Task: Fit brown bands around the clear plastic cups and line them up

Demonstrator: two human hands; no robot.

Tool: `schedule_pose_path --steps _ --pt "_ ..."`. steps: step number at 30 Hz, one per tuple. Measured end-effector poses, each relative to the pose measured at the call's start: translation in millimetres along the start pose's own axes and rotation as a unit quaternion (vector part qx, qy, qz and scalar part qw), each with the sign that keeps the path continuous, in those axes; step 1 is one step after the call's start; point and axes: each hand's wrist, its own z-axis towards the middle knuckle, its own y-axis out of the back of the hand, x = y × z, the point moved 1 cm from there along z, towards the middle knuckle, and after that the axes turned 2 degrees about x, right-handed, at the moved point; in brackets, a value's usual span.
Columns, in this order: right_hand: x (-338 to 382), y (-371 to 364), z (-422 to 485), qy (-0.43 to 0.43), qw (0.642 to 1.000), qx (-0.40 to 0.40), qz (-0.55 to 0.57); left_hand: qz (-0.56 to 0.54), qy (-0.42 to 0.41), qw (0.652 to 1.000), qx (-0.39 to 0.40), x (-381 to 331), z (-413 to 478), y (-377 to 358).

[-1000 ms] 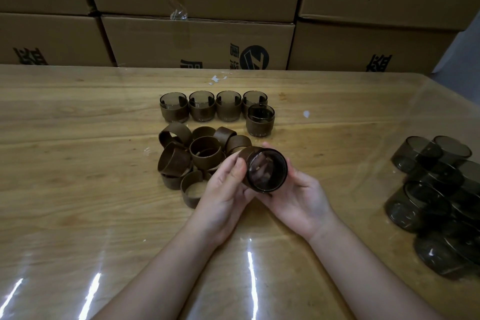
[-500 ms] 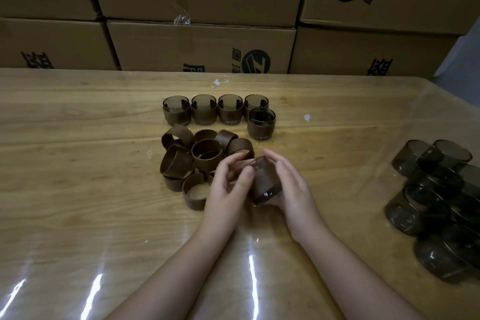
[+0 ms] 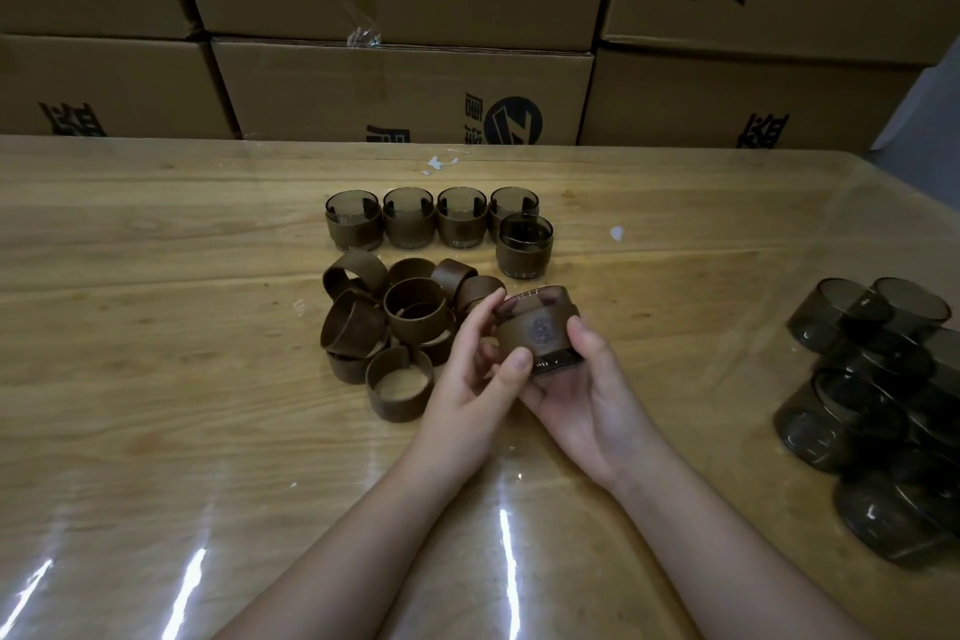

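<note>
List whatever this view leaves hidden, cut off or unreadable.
All in the head view:
Emblem on the band of the held cup: too small and dim to read.
Underside of that cup: covered by the left hand and right hand.
Count of bare cups: they overlap, and the right edge cuts them.
Lower loose bands: buried in the pile.
Print on the cardboard boxes: cropped by the top edge.

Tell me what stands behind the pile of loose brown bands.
Four banded cups in a row, a fifth cup before its right end, cardboard boxes beyond the table. The fifth partly covers the row's last cup; the table edge hides the boxes' bases.
</note>
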Motion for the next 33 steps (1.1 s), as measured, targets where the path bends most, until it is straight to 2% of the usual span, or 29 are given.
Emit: schedule_pose_path --steps 5,21,29,33 --pt "-1.1 -1.2 0.4 0.01 1.0 -0.002 -0.013 0.013 -0.006 1.0 0.015 -1.2 1.0 2.1" --pt "-2.6 -0.1 -0.1 0.021 0.999 -0.007 -0.034 0.055 -0.007 0.998 -0.002 -2.3 -0.4 -1.0" --pt "-4.4 -2.1 1.6 0.006 1.0 -0.013 -0.011 0.02 0.008 0.999 -0.037 0.5 -1.1 -0.3" --pt "-4.1 3.3 4.0 0.002 0.999 -0.038 0.008 0.055 0.006 0.998 -0.022 -1.6 -2.4 -2.5"
